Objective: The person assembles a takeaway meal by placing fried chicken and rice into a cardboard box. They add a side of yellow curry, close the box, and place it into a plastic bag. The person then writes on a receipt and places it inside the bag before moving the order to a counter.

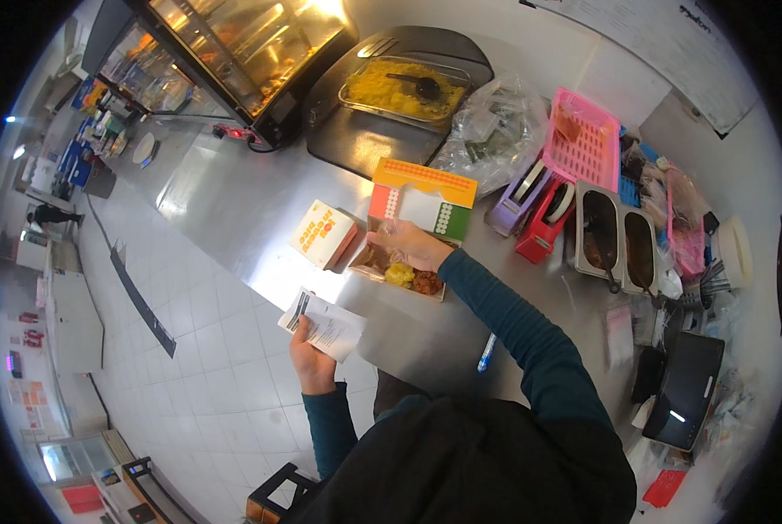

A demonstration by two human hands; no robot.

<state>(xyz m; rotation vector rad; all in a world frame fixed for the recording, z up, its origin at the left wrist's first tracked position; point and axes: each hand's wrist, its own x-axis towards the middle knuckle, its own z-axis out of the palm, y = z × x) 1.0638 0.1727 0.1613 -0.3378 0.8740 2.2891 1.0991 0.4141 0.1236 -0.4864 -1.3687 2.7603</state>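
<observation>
My left hand (312,359) holds a white printed paper slip (325,324) in front of the counter's edge. Over an open cardboard meal box (407,293) is my right hand (407,243), its fingers near the box's left side; something clear and thin, perhaps plastic, shows at them, but I cannot tell if it is gripped. Yellow rice (399,275) and a browned fried piece of food (427,282) lie inside the box. Its orange, red and green lid (425,183) stands raised behind. A small closed white and red carton (322,232) sits just left of the box.
A glass tray of yellow rice (404,88), a heated display case (253,59) and a plastic bag (499,124) are at the back. Right of the box stand purple (518,203) and red (543,229) tape dispensers, a pink basket (581,141), metal sauce containers (598,229) and a blue pen (487,354).
</observation>
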